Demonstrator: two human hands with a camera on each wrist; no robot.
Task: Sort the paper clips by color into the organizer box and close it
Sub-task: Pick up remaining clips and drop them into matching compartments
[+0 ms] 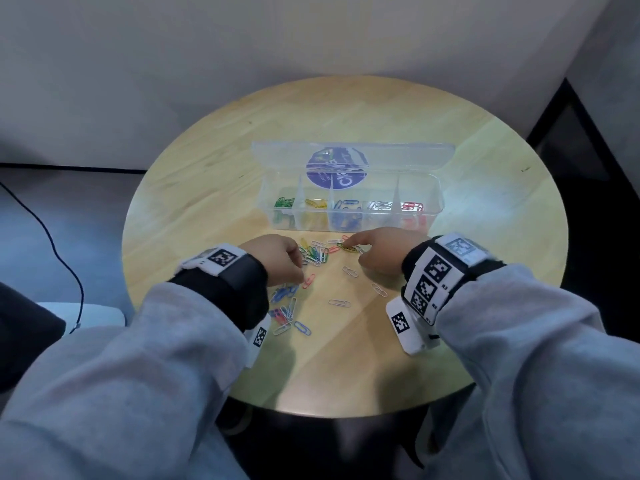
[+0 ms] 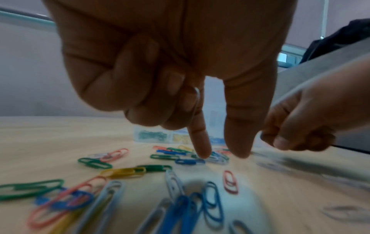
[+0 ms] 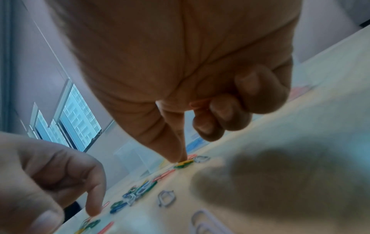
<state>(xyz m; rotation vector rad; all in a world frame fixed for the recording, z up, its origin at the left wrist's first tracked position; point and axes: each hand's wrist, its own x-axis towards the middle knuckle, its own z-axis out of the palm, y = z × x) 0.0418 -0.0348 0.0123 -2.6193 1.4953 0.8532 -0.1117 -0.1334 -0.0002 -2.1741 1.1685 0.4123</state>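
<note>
A clear organizer box (image 1: 437,188) stands open at the table's middle, its lid (image 1: 408,155) tipped back. Its compartments hold green, yellow, blue, white and red clips. Loose paper clips (image 1: 313,254) of mixed colours lie in front of it. My left hand (image 2: 222,156) hovers over the pile with index finger and thumb pointing down. Its curled fingers hold a white clip (image 2: 197,98). My right hand (image 3: 178,159) presses its index fingertip on a yellow clip (image 3: 184,163) lying against a green one. Its curled fingers tuck a red clip (image 3: 200,102) against the palm.
The round wooden table (image 1: 485,168) has white clips (image 1: 349,271) scattered singly toward its near right, and blue and white clips (image 1: 287,311) under my left wrist. A black cable (image 1: 52,244) runs over the floor at the left.
</note>
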